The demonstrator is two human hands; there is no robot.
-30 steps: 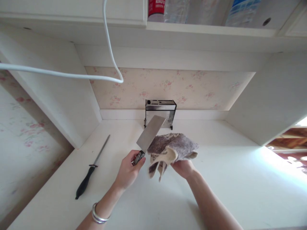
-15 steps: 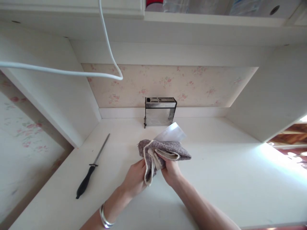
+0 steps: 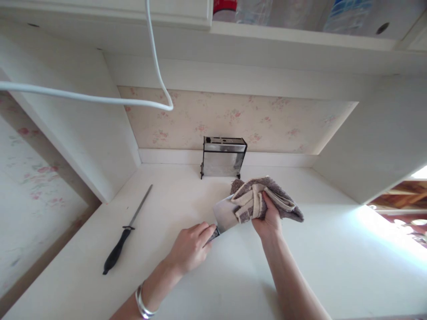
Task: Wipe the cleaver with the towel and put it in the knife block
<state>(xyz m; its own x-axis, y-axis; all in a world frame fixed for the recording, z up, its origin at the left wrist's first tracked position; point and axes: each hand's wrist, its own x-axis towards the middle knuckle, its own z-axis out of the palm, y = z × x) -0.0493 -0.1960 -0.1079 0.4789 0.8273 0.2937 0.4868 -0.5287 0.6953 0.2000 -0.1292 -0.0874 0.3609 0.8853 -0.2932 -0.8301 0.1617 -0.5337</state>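
Observation:
My left hand (image 3: 190,246) grips the dark handle of a cleaver (image 3: 225,215), whose broad steel blade points away and to the right. A silver bangle is on that wrist. My right hand (image 3: 268,218) is closed on a grey and cream cloth (image 3: 263,202), which is folded over the far part of the blade and hides it. Both hands are above the white counter (image 3: 320,258), in front of the knife block.
A black-handled sharpening steel (image 3: 125,235) lies on the counter to the left. A metal knife block (image 3: 223,156) stands against the floral back wall. A white cable (image 3: 151,53) loops overhead. Bottles stand on the shelf above (image 3: 300,13).
The cloth has slid along the blade from near the handle out to the far end. The blade near the handle now shows bare. My left hand has kept hold of the handle.

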